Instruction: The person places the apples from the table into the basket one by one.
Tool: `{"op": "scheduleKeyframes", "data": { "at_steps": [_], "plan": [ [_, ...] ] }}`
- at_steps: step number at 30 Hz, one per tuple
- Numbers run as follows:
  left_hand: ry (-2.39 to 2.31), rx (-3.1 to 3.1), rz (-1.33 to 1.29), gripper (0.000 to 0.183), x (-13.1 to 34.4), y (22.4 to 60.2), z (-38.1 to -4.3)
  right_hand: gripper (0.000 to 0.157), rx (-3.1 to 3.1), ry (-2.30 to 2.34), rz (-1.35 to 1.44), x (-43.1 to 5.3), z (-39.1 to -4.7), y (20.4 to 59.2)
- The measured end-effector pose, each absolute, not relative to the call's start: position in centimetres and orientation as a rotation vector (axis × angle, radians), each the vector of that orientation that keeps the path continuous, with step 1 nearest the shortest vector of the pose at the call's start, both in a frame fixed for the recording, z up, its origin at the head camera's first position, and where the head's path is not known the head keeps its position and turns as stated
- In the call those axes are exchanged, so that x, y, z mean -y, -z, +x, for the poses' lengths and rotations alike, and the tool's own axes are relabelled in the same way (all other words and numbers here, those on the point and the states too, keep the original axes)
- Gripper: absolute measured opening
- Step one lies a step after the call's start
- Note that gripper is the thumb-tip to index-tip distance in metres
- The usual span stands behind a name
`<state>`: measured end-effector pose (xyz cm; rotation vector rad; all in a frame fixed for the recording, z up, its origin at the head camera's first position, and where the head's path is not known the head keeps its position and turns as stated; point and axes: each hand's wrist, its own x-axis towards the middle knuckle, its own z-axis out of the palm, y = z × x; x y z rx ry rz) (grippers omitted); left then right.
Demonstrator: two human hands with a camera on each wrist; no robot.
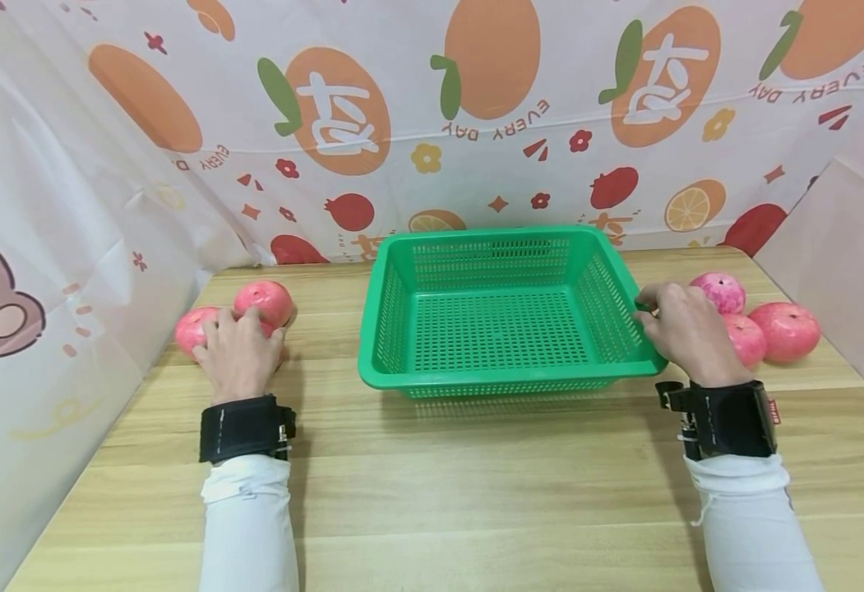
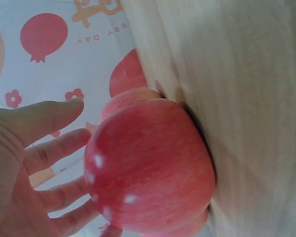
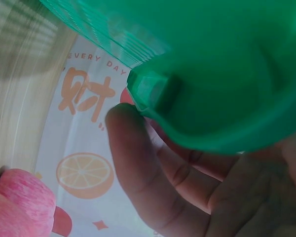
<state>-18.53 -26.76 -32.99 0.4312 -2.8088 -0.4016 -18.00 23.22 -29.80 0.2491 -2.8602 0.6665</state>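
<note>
My left hand (image 1: 237, 353) hovers over a small group of red apples at the left of the table, its fingers spread. In the left wrist view a large apple (image 2: 148, 165) lies right by the fingertips, with parts of other apples behind it. Two apples show plainly in the head view, one at the back (image 1: 265, 302) and one at the left (image 1: 193, 329). At the other side my right hand (image 1: 686, 333) grips the right rim of a green plastic basket (image 1: 476, 380). In the right wrist view its fingers (image 3: 138, 163) curl under that rim.
Beside the right hand sit three more apples: a mottled pink one (image 1: 720, 292), a red one (image 1: 746, 339) and a larger one (image 1: 784, 331). A fruit-printed curtain (image 1: 417, 82) hangs behind the wooden table (image 1: 491, 493).
</note>
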Motion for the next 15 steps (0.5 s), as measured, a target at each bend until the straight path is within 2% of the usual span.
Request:
{"op": "scheduleKeyframes", "data": {
  "at_steps": [15],
  "plan": [
    [0.425,2.789,0.524,0.036,27.2,34.1,-18.8,0.025,2.871,-0.663,0.242,-23.2,-18.1,29.7]
  ]
}}
